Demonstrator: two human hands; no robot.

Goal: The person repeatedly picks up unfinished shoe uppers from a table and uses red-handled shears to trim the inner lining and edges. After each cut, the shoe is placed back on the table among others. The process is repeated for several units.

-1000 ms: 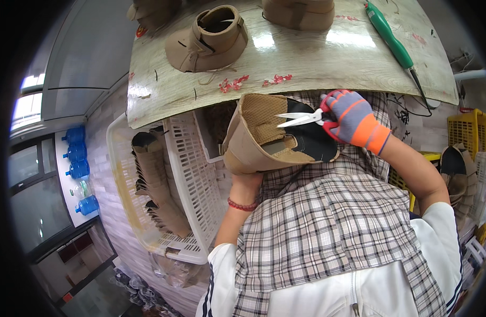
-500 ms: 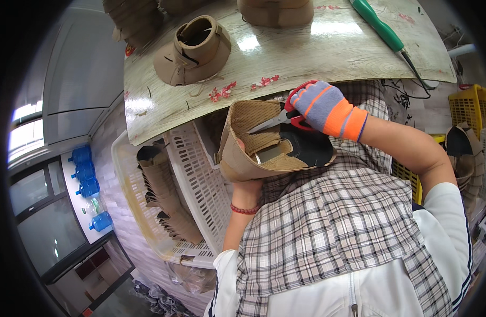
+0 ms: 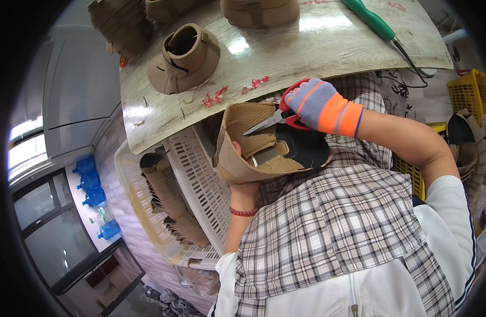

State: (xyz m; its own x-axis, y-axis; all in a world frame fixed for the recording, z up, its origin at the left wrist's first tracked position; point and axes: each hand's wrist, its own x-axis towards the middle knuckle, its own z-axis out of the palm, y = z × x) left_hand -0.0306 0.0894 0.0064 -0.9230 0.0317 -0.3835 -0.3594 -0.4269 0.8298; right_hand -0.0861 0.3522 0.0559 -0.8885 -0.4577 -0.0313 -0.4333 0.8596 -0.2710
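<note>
A tan shoe upper (image 3: 235, 161) is held above my lap, its underside opening turned up so the mesh lining and dark inner part show. My bare left hand (image 3: 244, 194) grips it from below and from the left, the thumb over the rim; most of the fingers are hidden behind it. In my right hand (image 3: 319, 105), which wears a grey and orange glove, is a pair of scissors (image 3: 267, 123) with red handles. The blades point left, inside the upper's opening, and look nearly together. Whether they touch the lining I cannot tell.
On the table (image 3: 285, 58) stand another tan upper (image 3: 187, 61) and several more at the back. A green-handled tool (image 3: 370, 20) with a cord lies at the right. White baskets (image 3: 200, 185) with stacked uppers (image 3: 166, 185) are left of my lap; a yellow crate (image 3: 470, 92) stands at the right.
The view has shifted a little. The scissors and upper stay almost in the same place together, and my left thumb shows more over the rim.
</note>
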